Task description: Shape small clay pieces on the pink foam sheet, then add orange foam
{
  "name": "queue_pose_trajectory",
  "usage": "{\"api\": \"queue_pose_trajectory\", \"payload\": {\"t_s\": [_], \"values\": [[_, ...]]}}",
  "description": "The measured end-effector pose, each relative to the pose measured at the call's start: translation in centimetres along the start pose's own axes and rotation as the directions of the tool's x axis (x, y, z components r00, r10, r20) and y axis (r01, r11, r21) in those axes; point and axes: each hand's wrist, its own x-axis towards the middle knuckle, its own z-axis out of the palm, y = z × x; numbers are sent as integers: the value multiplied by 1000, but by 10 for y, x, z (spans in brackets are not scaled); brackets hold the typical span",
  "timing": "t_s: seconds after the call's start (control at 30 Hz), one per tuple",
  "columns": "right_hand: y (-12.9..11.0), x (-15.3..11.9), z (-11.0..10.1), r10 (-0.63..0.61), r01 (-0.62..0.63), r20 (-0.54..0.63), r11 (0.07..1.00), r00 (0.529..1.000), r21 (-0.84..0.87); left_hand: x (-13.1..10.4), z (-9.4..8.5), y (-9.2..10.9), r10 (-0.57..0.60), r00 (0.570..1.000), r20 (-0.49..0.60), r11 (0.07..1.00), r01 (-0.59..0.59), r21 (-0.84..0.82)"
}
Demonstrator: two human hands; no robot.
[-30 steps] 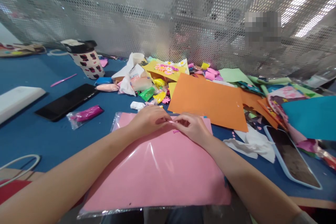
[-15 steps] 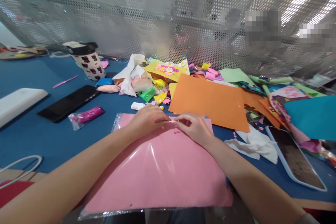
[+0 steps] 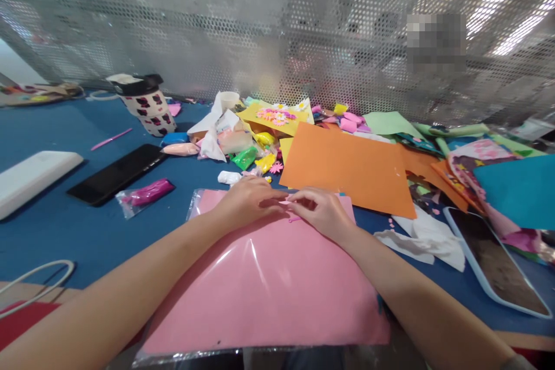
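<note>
Both hands meet over the top part of a pink sheet in a clear plastic sleeve (image 3: 264, 295). Between their fingertips is a small pale pink piece (image 3: 285, 202), too small to tell whether it is clay or paper. My left hand (image 3: 249, 199) pinches it from the left, thumb and fingers pressed together. From the other side my right hand (image 3: 318, 211) pinches it with thumb and index finger, the other fingers curled. Just below the fingertips a thin pink stick with a rounded end (image 3: 295, 219) lies on the sleeve, partly hidden by my right hand.
Beyond the hands lie clay packets (image 3: 244, 158), an orange sheet (image 3: 351, 167) and a yellow sheet with small flowers (image 3: 260, 118). To the left are a magenta clay packet (image 3: 150, 192), a black phone-like slab (image 3: 117, 173) and a patterned cup (image 3: 150, 110). A phone (image 3: 498, 260) and tissue (image 3: 427, 243) lie right.
The fingers of both hands have shifted slightly around the small pink piece, and the left fingers look flatter. The whole view has moved a little; the objects on the table stay put.
</note>
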Motion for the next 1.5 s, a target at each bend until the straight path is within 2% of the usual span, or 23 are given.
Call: {"api": "queue_pose_trajectory", "payload": {"t_s": [0.2,0.37,0.6,0.73,0.87,1.1,1.2,1.37,1.5], "values": [[-1,1,0,15,-15,13,1000,1000,-22,3,-7,13,-13,1000,-13,999,13,30],[-4,2,-1,60,-58,29,997,998,-40,4,-10,15,16,1000,-11,1000,-15,18],[-7,1,0,-16,17,10,998,1000,-62,3,-5,12,-112,989,99,991,118,-58],[-4,0,1,-44,44,8,994,999,-103,3,-5,11,-139,984,110,979,154,-137],[-2,-1,1,-25,26,14,994,1000,-103,4,-6,12,-151,984,93,970,165,-176],[-1,1,-1,49,-49,-69,999,996,3,5,-7,11,-185,978,95,960,200,-197],[1,3,-1,54,-54,-64,999,996,-6,5,-7,11,-186,977,107,958,204,-199],[1,3,0,-2,1,-8,986,1000,-167,4,-5,9,-162,981,105,961,181,-211],[-1,0,-2,-73,74,13,985,997,-158,4,-3,6,-140,984,108,968,159,-195]]}}
